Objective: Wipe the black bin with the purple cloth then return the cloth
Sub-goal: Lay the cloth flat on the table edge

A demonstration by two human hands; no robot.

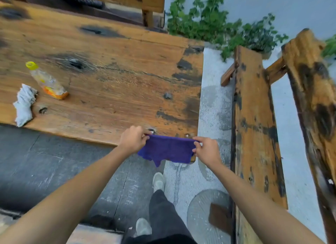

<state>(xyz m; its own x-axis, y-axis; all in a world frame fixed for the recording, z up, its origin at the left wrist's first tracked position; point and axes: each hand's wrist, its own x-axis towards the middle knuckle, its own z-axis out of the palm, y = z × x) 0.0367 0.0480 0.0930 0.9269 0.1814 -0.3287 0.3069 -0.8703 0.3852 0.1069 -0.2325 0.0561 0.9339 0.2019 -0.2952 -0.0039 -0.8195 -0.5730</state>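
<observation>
While both hands hold it up by its top edge, the purple cloth (168,149) hangs stretched over the near right corner of the wooden counter (112,65), its long axis running left to right between them. The left hand (133,141) has fingers and thumb pinched on the upper left corner; the right hand (206,150) has fingers clamped on the upper right corner — neither hand is nearer, since the cloth spans the gap between them evenly. Its lower edge sags free, one ragged point drooping below the counter's edge toward the pavement.

No black bin shows in this view, so whether wiping is already done cannot be told. By my reading, the cloth is being spread to lay on the counter corner, which lies just beyond and beneath the fingers; the move would be a short lowering forward.

The cloth looks soft and nappy, like microfibre, limp enough to fold under its own weight. The counter is rough, weathered plank — orange-brown with black scorch-like patches and knots. Well apart on its left stand a clear plastic bottle (47,81) with a yellow cap and a crumpled white rag (24,104).
</observation>
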